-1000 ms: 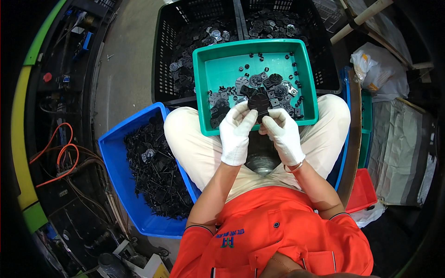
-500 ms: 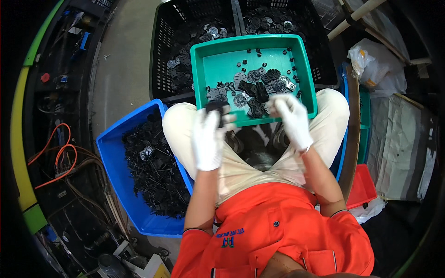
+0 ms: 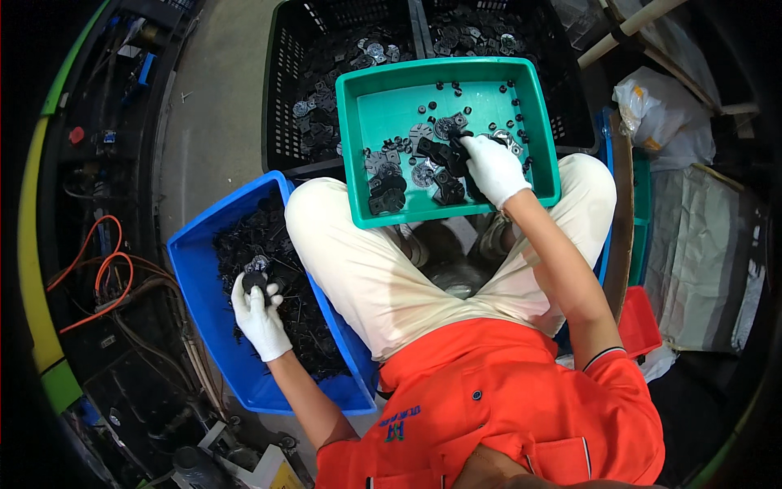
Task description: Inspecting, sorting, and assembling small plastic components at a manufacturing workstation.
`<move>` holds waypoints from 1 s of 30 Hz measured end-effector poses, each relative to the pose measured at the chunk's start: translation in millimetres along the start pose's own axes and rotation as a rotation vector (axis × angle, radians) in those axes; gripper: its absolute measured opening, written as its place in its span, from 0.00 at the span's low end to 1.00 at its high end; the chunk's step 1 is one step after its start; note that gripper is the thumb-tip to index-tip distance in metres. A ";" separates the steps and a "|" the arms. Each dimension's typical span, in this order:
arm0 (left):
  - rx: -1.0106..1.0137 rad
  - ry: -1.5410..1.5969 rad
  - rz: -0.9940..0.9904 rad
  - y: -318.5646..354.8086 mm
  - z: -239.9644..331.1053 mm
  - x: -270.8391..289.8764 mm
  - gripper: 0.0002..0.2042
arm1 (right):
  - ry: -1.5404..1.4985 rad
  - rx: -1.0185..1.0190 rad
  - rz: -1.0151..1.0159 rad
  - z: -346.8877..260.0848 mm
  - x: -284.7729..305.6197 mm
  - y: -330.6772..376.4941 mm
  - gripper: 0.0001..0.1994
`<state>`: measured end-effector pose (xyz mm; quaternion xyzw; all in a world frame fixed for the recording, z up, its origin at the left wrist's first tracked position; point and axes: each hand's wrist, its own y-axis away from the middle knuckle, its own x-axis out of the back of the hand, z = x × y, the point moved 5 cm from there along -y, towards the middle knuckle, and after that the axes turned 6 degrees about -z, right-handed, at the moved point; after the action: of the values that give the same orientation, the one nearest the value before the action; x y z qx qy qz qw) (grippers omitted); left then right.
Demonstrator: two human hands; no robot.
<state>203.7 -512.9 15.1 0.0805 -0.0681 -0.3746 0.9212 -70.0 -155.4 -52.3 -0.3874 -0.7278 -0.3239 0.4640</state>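
My left hand [image 3: 261, 320], in a white glove, is over the blue bin [image 3: 189, 259] with its fingers curled round a black round part [image 3: 255, 282]. Thin black plastic pieces [image 3: 301, 326] fill that bin. My right hand [image 3: 495, 169], also gloved, reaches into the green tray [image 3: 387, 80] on my lap. Its fingers are closed at the heap of black parts [image 3: 440, 156], and what they grip is mostly hidden. Dark flat parts [image 3: 386, 191] lie at the tray's near left corner. Several small black round pieces [image 3: 503, 90] are scattered at its far and right sides.
Beyond the tray stands a black perforated crate [image 3: 285, 122] of flat black and silvery parts. A red tray [image 3: 640, 322] and a cardboard edge [image 3: 621, 220] are at my right. Machinery with an orange cable [image 3: 114, 257] lines the left side.
My left hand has moved from the tray's near left corner down-left to the blue bin. My right hand has moved from the tray's near edge farther in, onto the heap of parts.
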 end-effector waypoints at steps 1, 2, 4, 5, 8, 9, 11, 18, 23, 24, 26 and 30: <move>0.026 -0.143 0.052 -1.7 -5.6 13.9 0.17 | -0.121 -0.018 0.077 4.9 5.9 3.7 0.14; 0.071 -0.270 0.105 -3.0 -11.8 28.7 0.17 | -0.282 -0.066 0.079 11.2 9.0 7.8 0.15; 0.099 -0.466 0.133 -2.6 -21.5 53.3 0.14 | -0.683 -0.259 -0.062 23.0 8.5 15.9 0.17; 0.140 -0.496 0.128 -1.3 -27.4 63.5 0.13 | -0.940 -0.303 -0.088 22.2 9.5 20.3 0.17; 0.173 -0.465 0.135 3.1 -34.8 82.6 0.12 | -1.535 -0.395 -0.115 8.8 18.3 38.1 0.19; 0.180 -0.417 0.155 4.7 -35.0 84.0 0.12 | -1.516 -0.415 -0.120 3.9 22.9 42.3 0.20; 0.181 -0.200 0.125 5.9 -31.6 73.4 0.13 | -1.512 -0.398 -0.138 -8.6 32.7 47.4 0.20; 0.100 0.302 -0.334 9.1 12.6 -74.5 0.14 | -1.411 -0.138 -0.282 -45.6 53.9 57.9 0.17; 0.232 0.202 -0.497 21.9 1.7 -176.0 0.10 | -0.908 -0.190 -0.121 -28.2 29.8 42.7 0.15; 0.228 0.232 -0.504 19.2 1.3 -182.4 0.11 | -0.821 -0.165 -0.069 -24.8 25.2 40.1 0.13; 0.224 0.292 -0.505 19.3 -2.1 -188.5 0.11 | -0.597 0.149 0.048 -33.5 21.5 31.4 0.13; 0.290 0.404 -0.473 23.0 -9.1 -188.3 0.11 | -0.117 0.153 -0.087 -47.3 -8.9 10.2 0.14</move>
<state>87.4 -363.8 -1.5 0.2967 0.0839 -0.5406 0.7827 -38.8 -192.1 -42.4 -0.3369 -0.7924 -0.2642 0.4345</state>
